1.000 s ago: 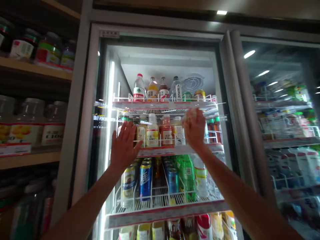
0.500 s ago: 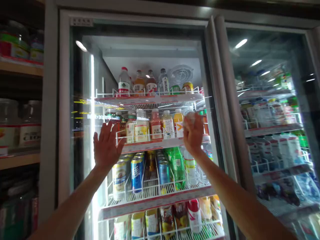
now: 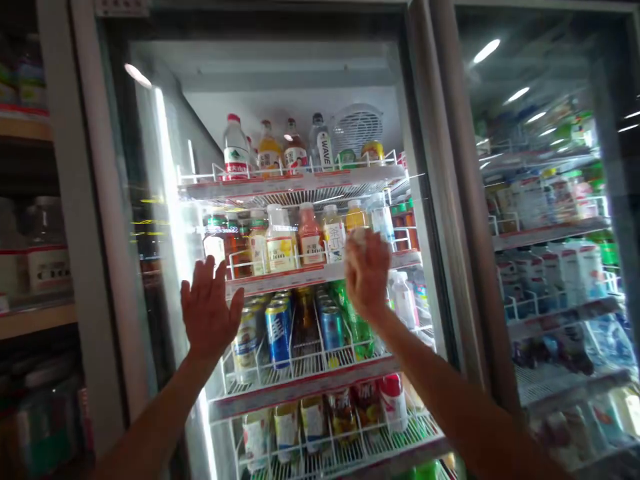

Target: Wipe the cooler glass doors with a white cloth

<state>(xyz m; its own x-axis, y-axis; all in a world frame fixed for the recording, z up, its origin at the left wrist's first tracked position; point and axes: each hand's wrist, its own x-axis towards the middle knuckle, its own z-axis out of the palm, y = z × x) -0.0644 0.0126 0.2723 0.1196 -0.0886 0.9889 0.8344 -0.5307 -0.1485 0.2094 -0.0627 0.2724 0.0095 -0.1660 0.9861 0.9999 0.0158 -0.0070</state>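
Observation:
My left hand (image 3: 210, 310) is spread flat, fingers apart, against the glass door (image 3: 150, 267) of a lit drinks fridge. My right hand (image 3: 367, 277) is pressed to the same glass further right, fingers curled round a small pale wad (image 3: 358, 236) that may be a cloth or tissue. Behind the glass, wire shelves hold bottles (image 3: 280, 243) on the second shelf (image 3: 320, 272), cans (image 3: 277, 333) below my hands and more bottles (image 3: 236, 150) on the top shelf.
A second glass-door fridge (image 3: 550, 253) full of cartons and bottles stands to the right, across a grey door post (image 3: 460, 233). Wooden shelves (image 3: 30, 317) with large jars are on the left. Ceiling lights reflect in the glass.
Both hands have slid down and slightly left on the glass. The view has shifted, so the fridge sits higher and lower shelves show. The left hand stays flat and the right stays curled.

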